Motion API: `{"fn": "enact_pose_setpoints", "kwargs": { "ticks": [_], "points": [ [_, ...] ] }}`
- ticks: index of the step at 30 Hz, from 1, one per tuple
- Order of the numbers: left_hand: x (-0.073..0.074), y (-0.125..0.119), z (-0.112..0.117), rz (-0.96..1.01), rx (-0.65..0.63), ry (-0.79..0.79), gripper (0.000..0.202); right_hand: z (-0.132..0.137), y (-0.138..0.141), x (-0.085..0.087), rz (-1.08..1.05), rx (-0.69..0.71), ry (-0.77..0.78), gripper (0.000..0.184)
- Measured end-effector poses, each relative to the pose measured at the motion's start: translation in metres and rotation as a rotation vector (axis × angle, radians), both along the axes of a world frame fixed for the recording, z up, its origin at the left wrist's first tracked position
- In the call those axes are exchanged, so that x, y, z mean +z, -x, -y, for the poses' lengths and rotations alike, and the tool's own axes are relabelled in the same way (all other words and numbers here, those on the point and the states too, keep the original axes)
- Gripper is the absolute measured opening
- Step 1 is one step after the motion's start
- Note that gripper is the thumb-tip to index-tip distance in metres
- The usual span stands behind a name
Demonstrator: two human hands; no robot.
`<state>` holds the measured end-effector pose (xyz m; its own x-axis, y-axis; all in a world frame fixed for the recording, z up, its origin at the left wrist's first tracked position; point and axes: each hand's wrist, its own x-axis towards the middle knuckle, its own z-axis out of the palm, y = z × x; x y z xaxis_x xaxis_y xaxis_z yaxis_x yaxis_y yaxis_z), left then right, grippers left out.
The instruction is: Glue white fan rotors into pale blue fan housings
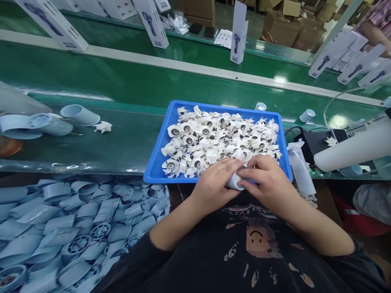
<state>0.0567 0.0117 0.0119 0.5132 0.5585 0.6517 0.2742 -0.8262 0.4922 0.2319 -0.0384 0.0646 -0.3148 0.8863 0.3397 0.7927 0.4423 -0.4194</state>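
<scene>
From here I'm seeing a heap of pale blue fan housings (76, 228) filling the lower left, and a blue tray (155, 162) holding white fan rotors (214, 138) at centre. At lower centre, the left hand (214, 185) and right hand (265, 181) are gripping a pale fan housing (234, 182) between curled fingers, just over the tray's near rim.

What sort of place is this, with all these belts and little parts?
It looks like a factory assembly line, probably for small handheld fans: a green conveyor belt, a blue tray of white fan rotors, a heap of pale blue plastic housings, and product boxes printed with a fan.
</scene>
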Motion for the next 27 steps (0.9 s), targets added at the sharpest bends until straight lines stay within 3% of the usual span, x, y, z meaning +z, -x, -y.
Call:
{"fn": "enact_pose_setpoints", "kwargs": {
  "ticks": [3,8,12,17,20,27],
  "points": [
    [-0.002,-0.002,0.005,0.035,0.069,-0.072,0.038,-0.006,0.007,-0.003,0.102,-0.01,-0.011,0.016],
    [-0.011,0.001,0.003,-0.007,0.079,-0.012,0.043,-0.008,0.0,-0.007,-0.001,0.01,0.104,0.019],
    [-0.015,0.006,-0.005,-0.048,0.081,0.04,0.051,0.001,-0.009,-0.008,-0.16,0.058,-0.046,0.033],
    [-0.012,0.004,-0.011,-0.079,0.059,0.021,0.052,0.002,-0.008,-0.021,0.072,0.04,-0.143,0.047],
    [-0.015,0.0,-0.013,-0.116,0.023,0.037,0.054,0.001,-0.009,-0.025,0.121,-0.013,-0.198,0.042],
    [-0.017,0.001,-0.007,-0.15,0.01,-0.003,0.056,0.009,-0.01,-0.019,0.158,-0.085,-0.207,0.038]
  ]
}}
